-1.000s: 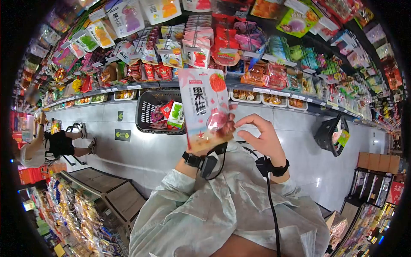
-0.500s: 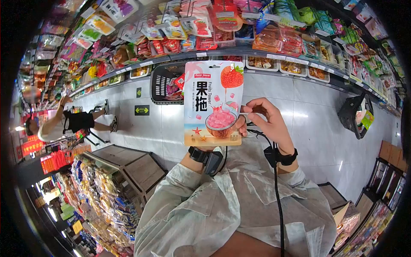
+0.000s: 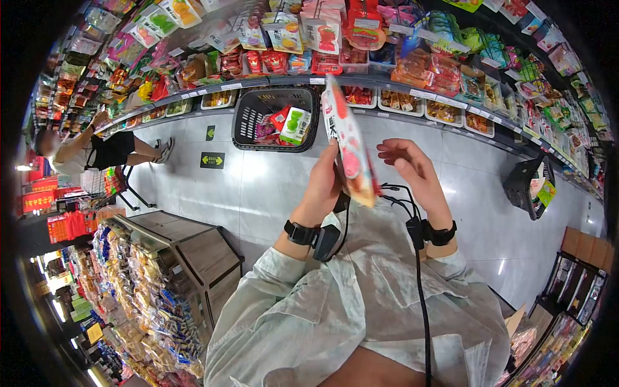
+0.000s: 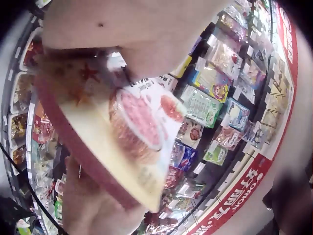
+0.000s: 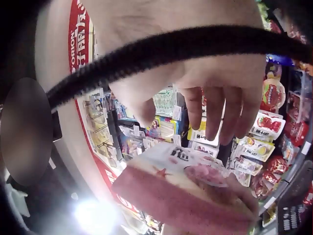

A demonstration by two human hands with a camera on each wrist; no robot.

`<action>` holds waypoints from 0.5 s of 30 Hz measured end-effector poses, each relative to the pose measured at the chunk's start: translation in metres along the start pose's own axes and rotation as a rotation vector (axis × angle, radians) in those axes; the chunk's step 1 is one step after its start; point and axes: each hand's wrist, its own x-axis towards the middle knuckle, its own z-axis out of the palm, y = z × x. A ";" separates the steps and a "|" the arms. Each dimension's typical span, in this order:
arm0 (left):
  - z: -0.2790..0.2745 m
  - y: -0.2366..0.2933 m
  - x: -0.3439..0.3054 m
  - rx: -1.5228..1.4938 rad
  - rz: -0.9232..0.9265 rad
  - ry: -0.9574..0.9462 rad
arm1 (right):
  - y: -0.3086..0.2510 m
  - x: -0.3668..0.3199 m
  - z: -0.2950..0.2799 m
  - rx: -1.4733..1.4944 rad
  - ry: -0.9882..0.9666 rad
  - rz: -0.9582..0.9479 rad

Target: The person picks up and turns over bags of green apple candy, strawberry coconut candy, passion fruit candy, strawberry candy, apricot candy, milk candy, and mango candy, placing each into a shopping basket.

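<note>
A white and pink pouch of fruit snack point(image 3: 348, 145) with strawberry and coconut pictures stands almost edge-on in front of the person's chest. The left hand point(image 3: 319, 187) grips it by its left side, the thumb on the printed face. In the left wrist view the pouch's sandy lower end and coconut bowl picture point(image 4: 137, 122) show, partly behind that hand. To the right of the pouch, the right hand point(image 3: 419, 177) is held apart from it with relaxed fingers. From the right wrist those fingers point(image 5: 215, 110) hang above the pouch's pink bottom point(image 5: 181, 205).
A black basket point(image 3: 248, 122) holding several snack packs is on the floor by the shelf. Another basket point(image 3: 516, 187) is at the right. Hanging snack bags fill the shelf point(image 3: 213, 85) ahead. A person point(image 3: 113, 148) is at the left, near a display of packets point(image 3: 138, 290).
The pouch has turned from facing the camera to nearly edge-on. The right hand has moved off the pouch's right edge. The left hand now shows on the pouch's left side.
</note>
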 end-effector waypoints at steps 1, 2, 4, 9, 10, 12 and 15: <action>-0.004 -0.001 -0.004 0.063 0.075 0.067 | -0.002 -0.002 0.014 0.075 0.008 0.003; -0.011 0.001 -0.010 0.121 0.153 0.134 | -0.001 -0.007 0.029 0.041 0.057 0.024; -0.038 0.011 -0.035 0.292 0.176 0.072 | 0.002 -0.017 0.058 -0.034 0.142 0.070; -0.079 0.023 -0.103 0.407 0.245 0.114 | 0.027 -0.016 0.112 -0.292 0.088 0.154; -0.089 0.026 -0.113 0.410 0.257 0.119 | 0.030 -0.018 0.126 -0.285 0.072 0.166; -0.117 0.021 -0.125 0.479 0.336 0.170 | 0.037 -0.021 0.151 -0.312 0.036 0.165; -0.140 0.023 -0.146 0.553 0.392 0.188 | 0.044 -0.018 0.176 -0.373 -0.033 0.148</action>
